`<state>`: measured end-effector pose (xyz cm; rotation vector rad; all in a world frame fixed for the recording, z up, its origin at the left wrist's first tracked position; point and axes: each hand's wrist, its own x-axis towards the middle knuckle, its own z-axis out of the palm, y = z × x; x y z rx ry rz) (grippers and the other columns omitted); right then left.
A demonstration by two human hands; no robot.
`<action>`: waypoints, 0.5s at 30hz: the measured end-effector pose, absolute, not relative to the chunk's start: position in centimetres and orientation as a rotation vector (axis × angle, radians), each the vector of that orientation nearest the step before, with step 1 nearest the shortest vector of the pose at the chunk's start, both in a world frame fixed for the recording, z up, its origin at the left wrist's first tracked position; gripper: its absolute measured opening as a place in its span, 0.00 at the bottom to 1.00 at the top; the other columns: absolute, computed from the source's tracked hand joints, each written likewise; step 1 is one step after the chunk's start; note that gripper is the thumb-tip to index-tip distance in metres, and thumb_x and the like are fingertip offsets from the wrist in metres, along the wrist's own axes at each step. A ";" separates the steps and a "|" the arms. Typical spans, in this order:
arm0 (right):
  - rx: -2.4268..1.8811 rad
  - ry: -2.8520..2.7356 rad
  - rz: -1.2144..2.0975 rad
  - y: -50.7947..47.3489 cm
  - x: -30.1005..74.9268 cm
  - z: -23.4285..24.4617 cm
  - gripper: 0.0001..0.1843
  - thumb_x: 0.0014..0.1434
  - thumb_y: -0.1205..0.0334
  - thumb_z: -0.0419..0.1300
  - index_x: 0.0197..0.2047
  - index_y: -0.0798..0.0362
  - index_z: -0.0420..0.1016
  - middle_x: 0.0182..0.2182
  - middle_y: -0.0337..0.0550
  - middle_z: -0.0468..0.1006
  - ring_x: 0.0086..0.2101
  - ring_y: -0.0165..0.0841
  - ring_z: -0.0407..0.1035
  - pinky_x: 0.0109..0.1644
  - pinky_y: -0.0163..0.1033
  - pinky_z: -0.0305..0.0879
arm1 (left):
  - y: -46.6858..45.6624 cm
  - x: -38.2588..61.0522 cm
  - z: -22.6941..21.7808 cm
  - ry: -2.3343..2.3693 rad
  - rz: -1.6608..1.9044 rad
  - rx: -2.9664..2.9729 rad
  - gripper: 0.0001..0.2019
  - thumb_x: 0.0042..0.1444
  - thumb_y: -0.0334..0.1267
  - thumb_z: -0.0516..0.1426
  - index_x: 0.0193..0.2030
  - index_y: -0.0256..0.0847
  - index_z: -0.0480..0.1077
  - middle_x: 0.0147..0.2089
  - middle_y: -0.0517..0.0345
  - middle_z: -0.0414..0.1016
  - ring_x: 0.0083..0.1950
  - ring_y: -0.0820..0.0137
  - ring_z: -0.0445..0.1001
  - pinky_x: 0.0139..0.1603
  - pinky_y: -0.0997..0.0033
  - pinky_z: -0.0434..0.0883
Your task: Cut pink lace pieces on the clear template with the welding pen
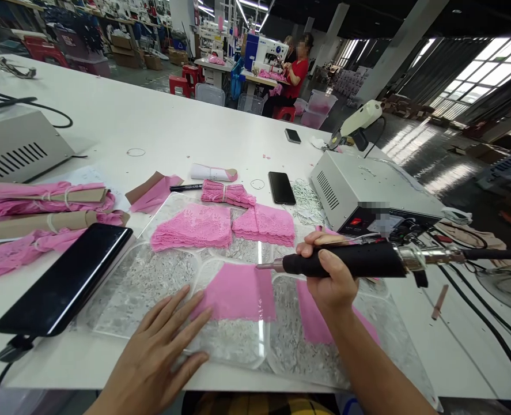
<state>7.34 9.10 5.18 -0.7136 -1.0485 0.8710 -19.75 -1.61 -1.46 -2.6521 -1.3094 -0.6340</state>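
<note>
Find the flat pink fabric piece (240,294), straight-edged with a slanting left side, between the hands, on the glossy grey speckled board (151,282) with pale rounded outlines, itself on the white desk (129,127). Note the left hand (169,331): palm down, fingers spread, some fingertips over the lower left of the fabric. Note the right hand (335,290): wrapped round the black-handled cylindrical tool (367,259), thumb on the near side, with the slim metal tip (272,265) pointing left at the fabric's top edge. Impossible to tell whether touching or just above.

For a clean result, probably best to press lightly and evenly with the left hand, to prevent creeping or puckering. Guide the tip slowly and steadily, at a constant slant, without dragging the cloth. Leave the left fingers well away from the tip, in case of heat or vibration. Allow slack in the thick black cable (497,254) to avoid a tug on the tool. Mind the second pink fabric piece (311,320), partly hidden beneath the right forearm and probably easy to nudge. Avoid brushing the stacked pink lace pieces (195,227) just beyond.
</note>
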 end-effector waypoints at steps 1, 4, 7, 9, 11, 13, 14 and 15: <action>-0.718 -1.043 0.863 9.0 7.7 5.4 0.04 0.49 0.64 0.59 0.31 0.52 0.74 0.31 0.39 0.72 0.25 0.28 0.66 0.34 0.42 0.67 | -1.6 -19.7 -1.4 -1.309 -0.639 -2.654 0.25 0.64 0.42 0.54 0.67 0.44 0.58 0.68 0.53 0.61 0.71 0.53 0.53 0.63 0.54 0.61; -0.737 -1.045 0.843 8.5 9.0 5.8 0.04 0.47 0.63 0.58 0.29 0.52 0.74 0.29 0.40 0.73 0.23 0.28 0.65 0.31 0.42 0.66 | -1.6 -19.7 -1.3 -1.301 -0.655 -2.655 0.24 0.65 0.42 0.53 0.67 0.43 0.59 0.68 0.53 0.61 0.71 0.53 0.53 0.63 0.55 0.61; -0.760 -1.044 0.840 7.9 10.0 5.8 0.05 0.47 0.63 0.58 0.28 0.52 0.74 0.29 0.40 0.73 0.22 0.27 0.65 0.30 0.41 0.66 | -1.6 -19.7 -1.1 -1.293 -0.653 -2.655 0.25 0.65 0.42 0.53 0.67 0.41 0.58 0.68 0.52 0.60 0.71 0.53 0.53 0.63 0.55 0.61; -0.774 -1.039 0.836 7.6 10.2 5.7 0.05 0.47 0.63 0.58 0.29 0.52 0.74 0.29 0.40 0.72 0.22 0.27 0.65 0.29 0.41 0.66 | -1.7 -19.7 -1.1 -1.298 -0.651 -2.655 0.25 0.65 0.41 0.53 0.68 0.42 0.57 0.68 0.52 0.61 0.71 0.53 0.53 0.63 0.55 0.61; -0.784 -1.038 0.836 7.5 10.2 5.5 0.05 0.46 0.62 0.58 0.28 0.52 0.73 0.28 0.40 0.72 0.22 0.27 0.65 0.30 0.42 0.66 | -1.7 -19.6 -1.0 -1.304 -0.653 -2.654 0.25 0.65 0.41 0.53 0.68 0.43 0.57 0.68 0.52 0.61 0.71 0.53 0.53 0.63 0.54 0.62; -0.782 -1.037 0.844 7.6 10.1 5.4 0.05 0.46 0.62 0.58 0.28 0.52 0.73 0.28 0.39 0.72 0.22 0.27 0.65 0.30 0.41 0.67 | -1.7 -19.6 -0.9 -1.303 -0.652 -2.657 0.25 0.64 0.41 0.53 0.68 0.43 0.57 0.68 0.52 0.61 0.71 0.53 0.53 0.63 0.54 0.62; -0.779 -1.034 0.849 7.6 10.1 5.3 0.05 0.46 0.62 0.58 0.28 0.52 0.74 0.28 0.39 0.72 0.22 0.27 0.65 0.30 0.41 0.67 | -1.7 -19.6 -0.9 -1.302 -0.651 -2.659 0.25 0.64 0.41 0.53 0.68 0.43 0.58 0.68 0.51 0.60 0.71 0.52 0.53 0.64 0.53 0.61; -0.777 -1.031 0.856 7.6 10.1 5.3 0.05 0.46 0.62 0.58 0.28 0.52 0.74 0.28 0.39 0.72 0.22 0.27 0.65 0.30 0.41 0.67 | -1.7 -19.6 -0.9 -1.304 -0.647 -2.661 0.25 0.64 0.40 0.54 0.68 0.43 0.58 0.68 0.51 0.60 0.71 0.52 0.53 0.64 0.53 0.61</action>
